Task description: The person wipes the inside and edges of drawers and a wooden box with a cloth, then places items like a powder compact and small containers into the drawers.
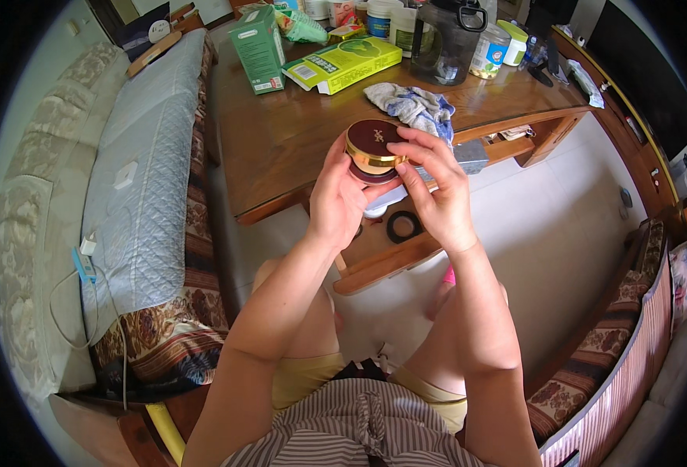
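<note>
A round makeup compact (373,140) with a dark red lid and a shiny gold rim is held up between my two hands, over the near edge of the wooden table. My left hand (334,196) cups it from the left and below, fingers closed around its side. Against the right edge of the compact, my right hand (437,183) pinches with the thumb low and the fingers on the lid. A tan band shows under the gold rim; whether the lid is slightly raised I cannot tell. Just behind my right fingers lies a crumpled blue and white cloth (415,107).
On the wooden table (258,159) stand a green box (258,50), a lime-green carton (351,62), a dark pitcher (441,47) and several tubs. An open drawer (390,265) below my hands holds a black tape roll (403,226). Sofas flank both sides.
</note>
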A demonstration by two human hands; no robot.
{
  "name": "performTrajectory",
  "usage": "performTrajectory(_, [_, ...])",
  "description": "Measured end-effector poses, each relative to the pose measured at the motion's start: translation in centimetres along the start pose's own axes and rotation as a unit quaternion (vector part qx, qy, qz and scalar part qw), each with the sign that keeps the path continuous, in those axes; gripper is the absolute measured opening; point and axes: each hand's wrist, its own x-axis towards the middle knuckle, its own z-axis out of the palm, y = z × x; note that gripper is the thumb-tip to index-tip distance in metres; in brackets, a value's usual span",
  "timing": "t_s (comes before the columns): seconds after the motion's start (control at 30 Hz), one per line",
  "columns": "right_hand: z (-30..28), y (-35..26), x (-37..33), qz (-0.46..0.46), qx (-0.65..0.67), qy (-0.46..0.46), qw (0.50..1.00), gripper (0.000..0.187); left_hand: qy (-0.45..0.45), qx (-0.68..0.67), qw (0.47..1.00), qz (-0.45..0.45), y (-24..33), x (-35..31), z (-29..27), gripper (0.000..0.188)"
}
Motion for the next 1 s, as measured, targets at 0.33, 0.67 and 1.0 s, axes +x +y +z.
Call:
performTrajectory(0.33, [1.6,0.2,-0.6,0.214,0.160,0.033,0.963,0.037,0.024,-0.001,1.000,0.006,0.0,0.0,-0.4,0.050])
performTrajectory(0.67, [1.0,1.3,-0.2,0.307,0.333,0.007,0.891,0.045,-0.006,0.087,0.995,0.048,0.4,-0.2,0.4,0.062])
performTrajectory(1.0, [1.2,2.2,-0.3,0.307,0.335,0.044,0.890,0.038,0.001,0.121,0.993,0.011,0.8,0.1,-0.5,0.057])
